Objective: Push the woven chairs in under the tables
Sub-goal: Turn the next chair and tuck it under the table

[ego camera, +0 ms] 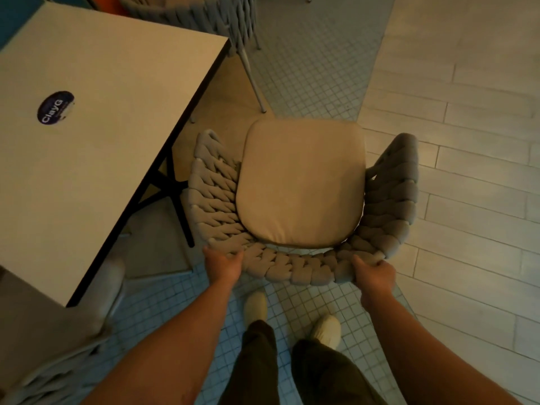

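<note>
A grey woven chair (216,206) with a beige seat cushion (301,185) stands on the floor directly in front of me, beside the right edge of a pale table (96,118). My left hand (223,263) grips the left end of its curved woven backrest. My right hand (375,273) grips the right end. The seat faces away from me and stands clear of the table, not under it. The table's black legs (172,194) show just left of the chair.
A second woven chair (204,13) stands at the table's far end, one leg (254,83) reaching toward the cushion. A third chair (58,346) sits at lower left under the table's near corner. A round dark sticker (55,106) lies on the tabletop. My shoes (292,317) stand on small tiles.
</note>
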`<state>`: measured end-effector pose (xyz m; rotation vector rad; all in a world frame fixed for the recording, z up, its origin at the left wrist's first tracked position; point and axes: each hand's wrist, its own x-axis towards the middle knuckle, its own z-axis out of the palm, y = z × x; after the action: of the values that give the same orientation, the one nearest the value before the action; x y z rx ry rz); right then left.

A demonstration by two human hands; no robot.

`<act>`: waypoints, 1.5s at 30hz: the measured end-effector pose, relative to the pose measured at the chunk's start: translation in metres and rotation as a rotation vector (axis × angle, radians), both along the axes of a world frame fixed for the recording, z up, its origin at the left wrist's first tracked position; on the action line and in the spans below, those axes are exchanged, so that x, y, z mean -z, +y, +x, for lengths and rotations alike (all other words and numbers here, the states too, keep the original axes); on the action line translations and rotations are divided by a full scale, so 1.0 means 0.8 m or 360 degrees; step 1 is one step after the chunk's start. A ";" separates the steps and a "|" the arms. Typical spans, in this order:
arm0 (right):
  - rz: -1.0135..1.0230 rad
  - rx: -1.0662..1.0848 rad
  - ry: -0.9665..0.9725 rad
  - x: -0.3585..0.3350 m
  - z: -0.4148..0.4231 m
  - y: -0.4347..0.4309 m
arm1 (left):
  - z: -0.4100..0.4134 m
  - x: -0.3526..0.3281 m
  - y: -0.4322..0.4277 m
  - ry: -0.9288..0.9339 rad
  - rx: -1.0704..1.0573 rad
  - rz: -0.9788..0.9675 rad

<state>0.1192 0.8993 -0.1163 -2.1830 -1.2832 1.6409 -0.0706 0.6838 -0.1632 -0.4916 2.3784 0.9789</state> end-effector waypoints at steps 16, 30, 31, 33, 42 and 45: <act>0.0814 -0.2672 -0.0480 0.026 -0.038 -0.048 | -0.091 -0.053 -0.016 0.0240 0.2845 -0.0884; 0.1003 -0.3005 -0.0471 0.048 -0.039 -0.023 | -0.073 -0.035 -0.015 0.0305 0.2855 -0.1033; 0.1023 -0.3002 -0.0475 0.046 -0.038 -0.022 | -0.071 -0.034 -0.015 0.0301 0.2845 -0.1030; 0.1076 -0.3029 -0.0457 0.044 -0.039 -0.011 | -0.065 -0.033 -0.014 0.0267 0.2771 -0.1021; 0.1112 -0.3146 -0.0493 0.062 -0.033 0.045 | -0.007 -0.036 0.008 0.0158 0.2520 -0.0957; 0.1193 -0.3145 -0.0491 0.059 -0.033 0.061 | 0.011 -0.038 0.016 0.0117 0.2433 -0.0951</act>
<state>0.0931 0.9482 -0.1634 -0.1999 -3.6091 0.3367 -0.0619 0.6967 -0.1329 1.0830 2.1442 -0.4098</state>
